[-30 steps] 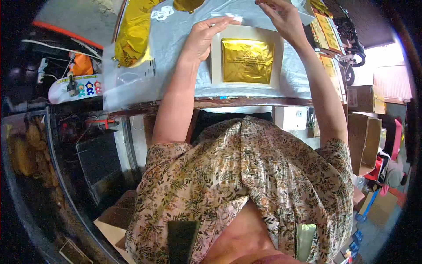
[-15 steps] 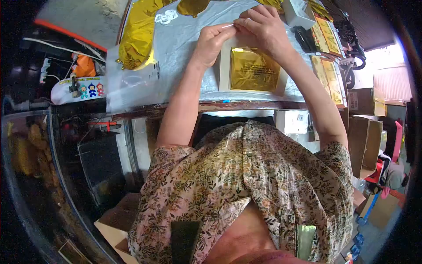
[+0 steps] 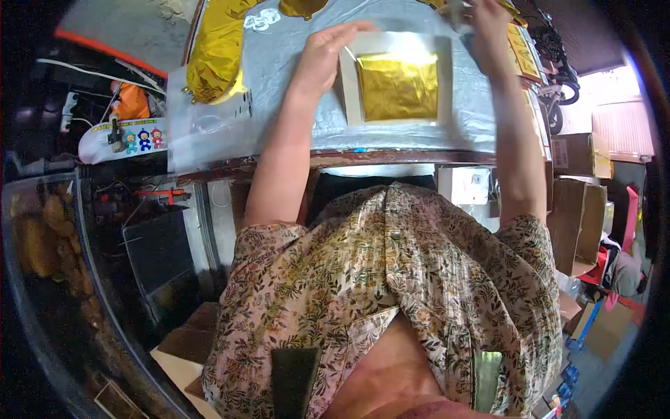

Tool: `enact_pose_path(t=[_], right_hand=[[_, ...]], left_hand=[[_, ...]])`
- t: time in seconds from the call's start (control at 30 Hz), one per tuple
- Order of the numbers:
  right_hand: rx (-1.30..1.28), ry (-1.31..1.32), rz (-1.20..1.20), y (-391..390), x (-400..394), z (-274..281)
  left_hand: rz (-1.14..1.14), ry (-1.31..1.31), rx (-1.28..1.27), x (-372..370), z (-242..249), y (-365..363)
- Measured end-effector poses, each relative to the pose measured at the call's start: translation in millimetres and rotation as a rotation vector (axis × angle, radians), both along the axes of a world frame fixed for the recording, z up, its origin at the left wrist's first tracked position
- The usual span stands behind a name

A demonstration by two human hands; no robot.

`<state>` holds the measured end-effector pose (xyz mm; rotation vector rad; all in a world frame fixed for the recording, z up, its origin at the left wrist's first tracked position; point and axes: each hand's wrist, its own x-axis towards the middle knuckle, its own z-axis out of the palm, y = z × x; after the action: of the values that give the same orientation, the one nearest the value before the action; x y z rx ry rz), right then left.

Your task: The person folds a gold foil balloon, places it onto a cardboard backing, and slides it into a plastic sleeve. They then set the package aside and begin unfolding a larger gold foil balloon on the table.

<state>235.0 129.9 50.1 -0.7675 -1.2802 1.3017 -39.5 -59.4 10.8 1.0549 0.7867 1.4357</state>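
Note:
A folded gold foil packet (image 3: 399,89) lies on a pale card or flat box, with glare along its top edge. My left hand (image 3: 322,59) is at the upper left corner of that card, thumb and fingers together on a thin white strip (image 3: 350,54). My right hand (image 3: 490,31) is blurred by motion at the upper right, near a translucent white container (image 3: 457,15); its fingers and anything in them cannot be made out.
Crumpled gold foil (image 3: 215,59) lies at the table's left, near white rings (image 3: 262,19). Yellow printed packs (image 3: 525,54) line the right edge. Cardboard boxes (image 3: 579,216) stand right of the table. The brown table edge (image 3: 412,158) runs before my body.
My hands have parted: the right moved up and right toward the container, the left slightly left. The card with the foil packet sits slightly higher in view and now shows bright glare.

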Motion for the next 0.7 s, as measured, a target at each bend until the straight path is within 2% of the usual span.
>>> enact_pose_path(t=[0.07,0.1,0.13,0.17,0.2,0.23,0.27,0.3,0.33,0.37,0.4,0.47,0.5,0.57,0.6,0.67,0.7], right_hand=[[0.354,-0.938,-0.312,-21.0,81.9,39.4],[0.214,-0.791,-0.354,-44.5,97.0,60.6],[-0.119,-0.191,-0.289,-34.7,147.6,58.4],[0.055,-0.493,-0.418,-56.6,182.4,68.8],[-0.001,-0.364,-0.385,-58.1,246.3,68.2],[0.072,-1.006,-0.493,-80.8,292.3,81.9],[0.405,-1.011,-0.439,-78.3,390.4,50.5],[-0.240,-0.641,-0.503,-164.9,309.0,98.2],[-0.247,-0.643,-0.509,-167.4,315.5,95.7],[-0.191,-0.788,-0.541,-261.7,260.6,111.4],[-0.135,-0.935,-0.572,-262.1,261.2,109.2],[0.004,-1.224,-0.613,-260.2,269.8,109.0],[0.082,-1.362,-0.627,-268.5,281.4,110.9],[0.224,-1.645,-0.635,-254.5,368.5,105.2],[0.297,-1.785,-0.634,-238.5,405.2,98.3],[0.458,-2.058,-0.622,-230.0,418.2,88.4],[0.540,-2.194,-0.605,-231.2,424.9,83.7]], left_hand=[[0.065,-0.092,-0.048,-8.3,-8.7,5.3],[0.064,-0.096,-0.050,-12.0,-12.3,6.6],[0.069,-0.090,-0.090,-15.9,-16.0,7.6],[0.074,-0.083,-0.132,-18.8,-19.7,8.8],[0.072,-0.086,-0.139,-19.8,-22.9,9.7],[0.076,-0.059,-0.153,-20.2,-27.0,11.4],[0.077,-0.031,-0.166,-19.4,-29.6,12.3],[0.070,-0.032,-0.173,-17.5,-31.6,12.9],[0.061,0.008,-0.200,-15.0,-31.0,13.9],[0.046,0.050,-0.227,-11.9,-32.6,14.5],[0.032,0.048,-0.234,-8.0,-35.4,13.8],[0.328,0.555,-0.134,-7.1,-37.0,16.3],[0.331,0.556,-0.131,-14.8,-34.6,17.8],[0.597,1.168,0.249,-26.4,-26.0,8.5],[0.589,1.172,0.243,-23.3,-15.5,2.2],[0.289,1.119,0.125,-17.8,5.1,-7.3],[0.280,1.122,0.116,-17.1,0.3,-6.9]])
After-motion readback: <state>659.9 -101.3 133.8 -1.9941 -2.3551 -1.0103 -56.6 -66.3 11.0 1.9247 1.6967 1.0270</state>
